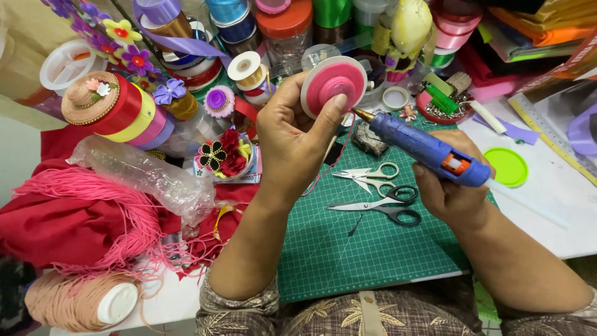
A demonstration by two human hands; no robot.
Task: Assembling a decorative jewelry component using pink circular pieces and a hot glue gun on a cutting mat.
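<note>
My left hand [292,140] holds up a white disc wound with pink cord [334,84], thumb pressed on its face. A pink cord trails down from it toward the mat. My right hand [451,186] grips a blue glue gun [429,149], its brass nozzle pointing at the disc's lower right edge, almost touching it. Both hands hover above a green cutting mat [367,249].
Two pairs of scissors [376,193] lie on the mat. Ribbon spools [124,112] and fabric flowers [227,155] crowd the back and left. Red cloth and pink cord [81,211] pile at left, with a cord spool [81,302] below. A green lid [509,167] sits at right.
</note>
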